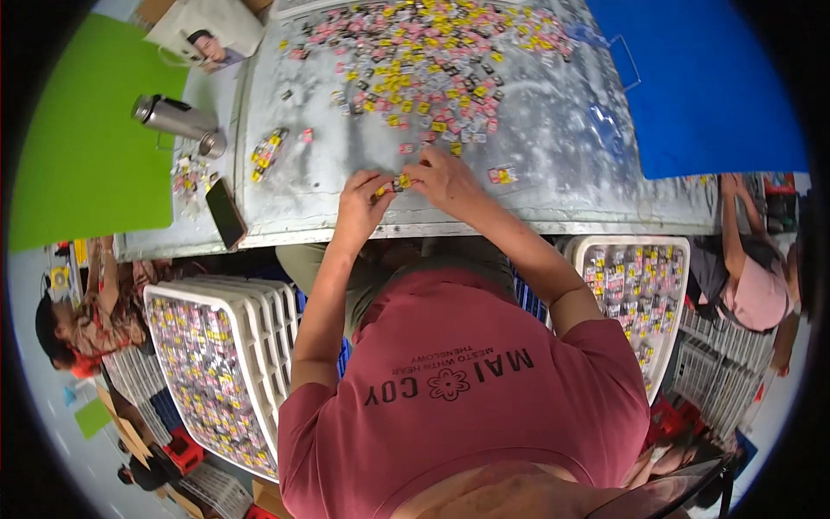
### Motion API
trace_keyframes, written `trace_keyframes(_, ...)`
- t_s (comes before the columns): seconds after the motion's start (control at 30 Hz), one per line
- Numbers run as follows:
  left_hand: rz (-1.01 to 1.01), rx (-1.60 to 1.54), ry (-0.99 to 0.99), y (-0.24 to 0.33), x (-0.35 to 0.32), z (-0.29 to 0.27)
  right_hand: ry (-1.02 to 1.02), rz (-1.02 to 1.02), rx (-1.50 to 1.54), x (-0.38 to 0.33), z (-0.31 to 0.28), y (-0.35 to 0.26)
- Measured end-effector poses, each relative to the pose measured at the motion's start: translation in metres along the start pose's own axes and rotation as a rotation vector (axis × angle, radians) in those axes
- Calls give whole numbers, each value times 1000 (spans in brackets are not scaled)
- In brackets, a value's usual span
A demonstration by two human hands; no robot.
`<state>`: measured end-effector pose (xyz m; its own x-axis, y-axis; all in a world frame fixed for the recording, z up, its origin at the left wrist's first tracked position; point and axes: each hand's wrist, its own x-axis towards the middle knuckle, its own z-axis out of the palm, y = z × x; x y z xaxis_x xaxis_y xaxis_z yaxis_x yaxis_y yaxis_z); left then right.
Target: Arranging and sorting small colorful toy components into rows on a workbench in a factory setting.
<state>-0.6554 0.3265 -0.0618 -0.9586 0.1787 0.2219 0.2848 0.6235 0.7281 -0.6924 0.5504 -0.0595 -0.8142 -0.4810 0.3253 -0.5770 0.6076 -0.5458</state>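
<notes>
Near the table's front edge, my left hand (361, 203) and my right hand (445, 183) meet over a short row of small yellow and black pieces (399, 182). Fingers of both hands pinch it, one hand at each end. Just beyond my right fingertips lie a few loose pieces, among them a yellow one (456, 149) and a pink one (406, 149). A wide heap of the same small pieces (406, 73), pink, yellow, black and white, spreads over the far middle of the table. Their exact kind is too small to make out.
On the metal table (294, 203) lie a small cluster of pieces (268, 154), another cluster (501, 175) and a phone (226, 214). A steel flask (177, 115) stands left. Stacked white trays (264, 333) and a filled tray (683, 285) flank me. Other people sit at both sides.
</notes>
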Motion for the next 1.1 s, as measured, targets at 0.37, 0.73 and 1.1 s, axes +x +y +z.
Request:
trace_keyframes(0.37, 210, -128, -88, 92, 26, 106, -125, 231, -64, -77, -139, 31)
trace_keyframes(0.73, 197, -14, -139, 101, 30, 134, -172, 256, -29, -95, -139, 63)
trace_keyframes(1.1, 189, -32, -107, 93, 36, 134, -207, 263, 34, -86, -143, 76)
